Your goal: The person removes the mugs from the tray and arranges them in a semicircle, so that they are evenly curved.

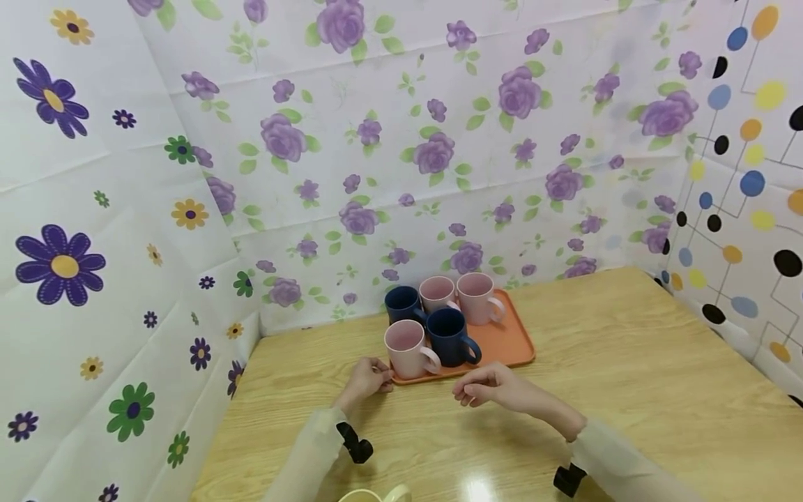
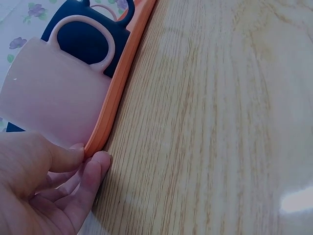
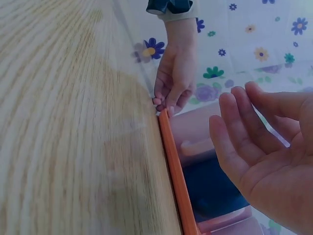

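Observation:
An orange tray carries three pink mugs and two dark blue mugs, all upright. My left hand pinches the tray's near left corner between thumb and fingers, beside the front pink mug. To that mug's right stands a dark blue mug. Behind them are another dark blue mug, a pink mug and a second pink mug at the back right. My right hand hovers just in front of the tray's near edge, fingers loosely bent, holding nothing; the right wrist view shows its empty palm.
A pale yellow mug shows partly at the bottom edge of the head view. The wooden table spreads around the tray. A flowered sheet hangs right behind the tray, with more patterned sheets at both sides.

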